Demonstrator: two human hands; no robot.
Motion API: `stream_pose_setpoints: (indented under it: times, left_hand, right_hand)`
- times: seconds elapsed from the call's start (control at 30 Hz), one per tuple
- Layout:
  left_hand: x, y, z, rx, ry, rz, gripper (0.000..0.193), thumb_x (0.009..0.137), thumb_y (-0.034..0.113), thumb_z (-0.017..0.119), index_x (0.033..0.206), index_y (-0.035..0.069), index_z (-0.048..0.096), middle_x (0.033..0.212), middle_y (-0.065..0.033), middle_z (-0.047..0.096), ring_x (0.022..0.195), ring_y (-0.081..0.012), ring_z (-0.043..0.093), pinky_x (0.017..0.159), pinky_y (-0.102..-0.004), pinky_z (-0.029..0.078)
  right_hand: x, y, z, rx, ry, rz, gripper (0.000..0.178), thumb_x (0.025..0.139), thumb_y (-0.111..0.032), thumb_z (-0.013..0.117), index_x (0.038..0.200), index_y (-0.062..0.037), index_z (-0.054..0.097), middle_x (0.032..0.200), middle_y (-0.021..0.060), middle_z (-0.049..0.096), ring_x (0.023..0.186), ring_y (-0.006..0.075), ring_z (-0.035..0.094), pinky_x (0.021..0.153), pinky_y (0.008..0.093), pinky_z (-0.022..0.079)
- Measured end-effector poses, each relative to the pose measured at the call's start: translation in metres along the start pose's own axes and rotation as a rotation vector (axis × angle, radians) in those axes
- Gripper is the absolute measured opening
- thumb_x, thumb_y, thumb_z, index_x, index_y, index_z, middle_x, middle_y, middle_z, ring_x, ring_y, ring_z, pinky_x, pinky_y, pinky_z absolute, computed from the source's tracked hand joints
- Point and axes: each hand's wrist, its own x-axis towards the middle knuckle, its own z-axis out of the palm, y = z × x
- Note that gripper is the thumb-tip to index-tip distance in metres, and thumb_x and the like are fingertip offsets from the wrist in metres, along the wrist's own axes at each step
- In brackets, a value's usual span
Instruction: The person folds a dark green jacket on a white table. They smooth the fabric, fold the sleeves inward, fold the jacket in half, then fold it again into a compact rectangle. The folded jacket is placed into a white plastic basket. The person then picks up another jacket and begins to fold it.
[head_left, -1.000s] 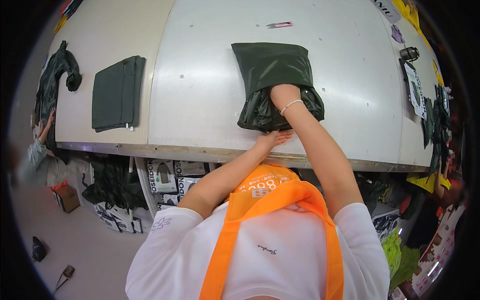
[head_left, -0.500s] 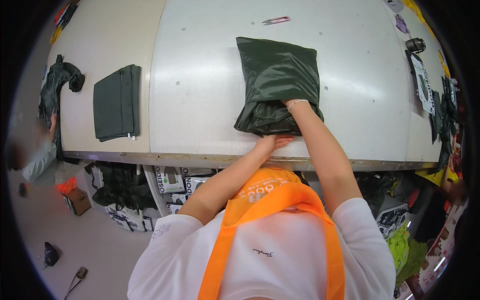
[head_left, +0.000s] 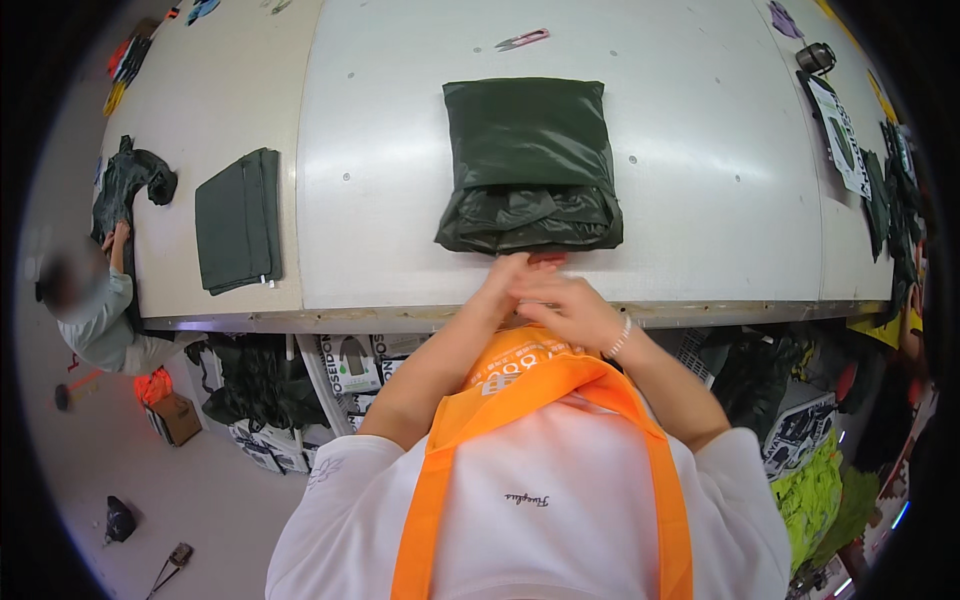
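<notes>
The green bundle lies on the worktop just beyond the left hand, whose part-hidden grip I cannot tell, with the right hand loosely spread across it; smoothing the bundle's rumpled near end calls for even, gentle pressure.

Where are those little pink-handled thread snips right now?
In the head view, the pink-handled thread snips lie near the top, slightly right of centre, on the pale tabletop, just beyond the far edge of the dark green pouch.
</notes>
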Motion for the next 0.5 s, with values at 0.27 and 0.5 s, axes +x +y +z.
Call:
stream_pose_setpoints:
  times: [0.27,0.5]
  left_hand:
    - [-0.026,0.027,0.011,0.587,0.101,0.118,0.042,0.095,0.029,0.043,0.122,-0.003,0.052,0.124,-0.0127,0.055,0.110,-0.0237,0.056,0.094,-0.0346,0.043]
    - [-0.093,0.100,0.086,1.853,0.251,1.290,0.039,0.071,0.026,0.072,0.106,0.011,0.062,0.101,-0.0119,0.060,0.102,-0.0294,0.055,0.088,-0.0420,0.041]
  right_hand:
    - [-0.016,0.079,0.022,0.866,0.724,0.474,0.024,0.093,-0.015,0.053,0.104,0.0047,0.057,0.097,0.0076,0.063,0.088,0.0143,0.060,0.077,0.0264,0.049]
    - [0.025,0.050,0.003,0.928,0.933,0.516,0.020,0.091,-0.011,0.051,0.082,0.0055,0.060,0.078,0.0093,0.064,0.064,0.0146,0.061,0.061,0.0259,0.051]
